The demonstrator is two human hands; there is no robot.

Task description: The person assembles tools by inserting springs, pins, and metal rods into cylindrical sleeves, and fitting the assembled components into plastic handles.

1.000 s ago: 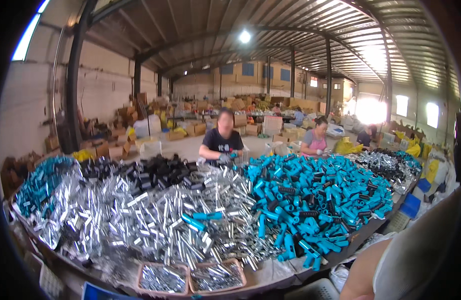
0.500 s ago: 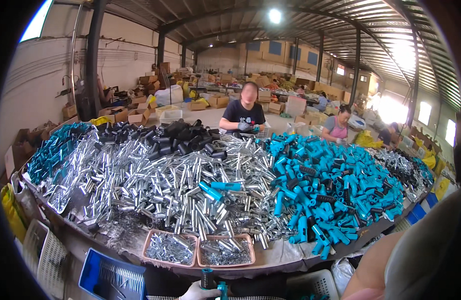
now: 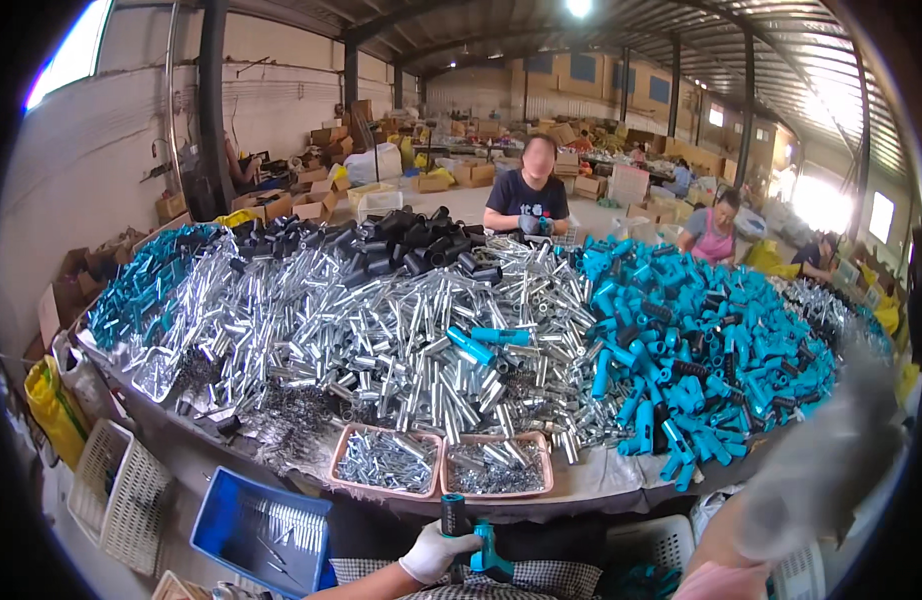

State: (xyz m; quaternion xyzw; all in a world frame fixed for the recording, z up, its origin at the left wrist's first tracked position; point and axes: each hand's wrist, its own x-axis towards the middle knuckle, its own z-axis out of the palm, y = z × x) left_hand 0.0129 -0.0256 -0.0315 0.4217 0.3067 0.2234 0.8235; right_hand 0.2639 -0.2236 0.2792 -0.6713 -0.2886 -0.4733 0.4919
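Observation:
My left hand [image 3: 436, 553], in a white glove, is at the lower middle, in front of the table. Its fingers are closed around a teal-and-black plastic tool handle [image 3: 493, 553], whose black ribbed cylinder stands upright. My right hand [image 3: 826, 465], gloved, is raised at the right, beside the heap of teal plastic tool bodies [image 3: 701, 340]. Motion smears it, so its fingers and anything in them cannot be made out. Nearest my left hand on the table edge are two pink trays [image 3: 386, 488] of small metal pins and springs.
A large heap of silver metal tubes [image 3: 351, 330] covers the table, with black sleeves [image 3: 421, 245] behind. Below stand a blue bin [image 3: 216, 540] with metal rods and white baskets [image 3: 126, 505]. Opposite works a person [image 3: 529, 195]; another [image 3: 716, 235] is farther right.
The whole view has shifted, so the table sits farther right and higher. My left hand with the tool handle shows more fully. My right arm has moved, its glove now blurred at the right.

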